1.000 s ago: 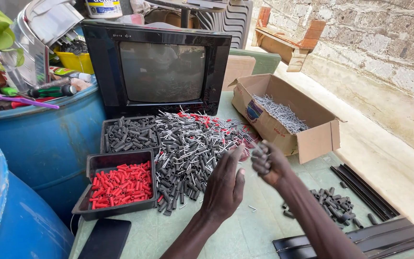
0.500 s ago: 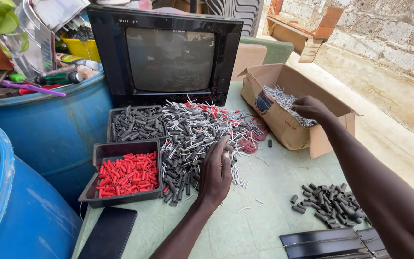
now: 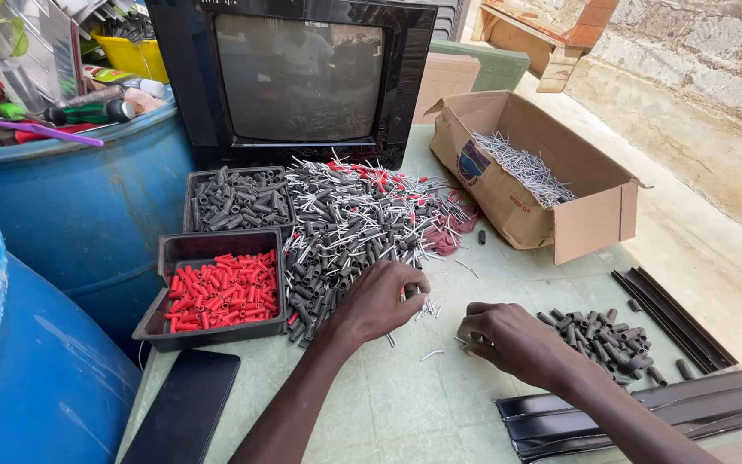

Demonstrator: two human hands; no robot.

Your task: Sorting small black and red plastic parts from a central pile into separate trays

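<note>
Fingers of the left hand (image 3: 380, 301) curl together on grey sleeves at the near edge of the big pile (image 3: 354, 223), mid-table (image 3: 405, 404). The right hand (image 3: 508, 339), loosely closed over small metal pins (image 3: 433, 354), rests just left of a smaller grey heap (image 3: 599, 335); what it pinches I cannot tell.

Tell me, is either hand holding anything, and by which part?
The left hand closes its fingertips on small grey pieces at the edge of the grey pile; which part cannot be told. The right hand is curled on the table, its contents hidden.
</note>
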